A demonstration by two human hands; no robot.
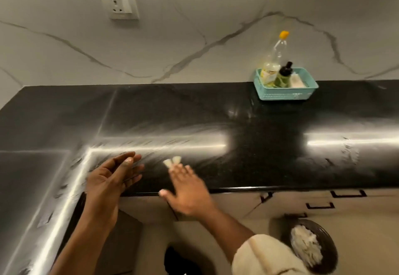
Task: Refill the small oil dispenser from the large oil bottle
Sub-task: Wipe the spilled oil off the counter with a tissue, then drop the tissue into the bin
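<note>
Right, two hands in view and neither one holds anything. The left hand (110,182) sits down at seven o'clock, palm turned inward, fingers straight and close together, held at the front edge of the black countertop (269,145). The right hand (187,190) is at six o'clock, fingers spread wide and flat, blurred, reaching over that same edge, with a cream sleeve (265,255) rolled up the arm behind it. Just off its fingertips are two small pale pieces (172,160), side by side and touching; what they are, I cannot tell.

Now look up to one o'clock: one teal basket (285,96) stands at the back of the counter, against the marble wall (194,37), well apart from both hands. Inside it, three things. One large oil bottle (276,54), clear, yellow cap on, upright at the basket's left end. One small oil dispenser (284,76), black top, upright, just beside the bottle on its right. One white item (296,80) lying at the basket's right end, too blurred to name.

Elsewhere: one white wall socket (119,4) at eleven o'clock, one dark bowl (330,251) of white shreds low at five o'clock, and at least three dark drawer handles (348,194) under the counter at four o'clock.
</note>
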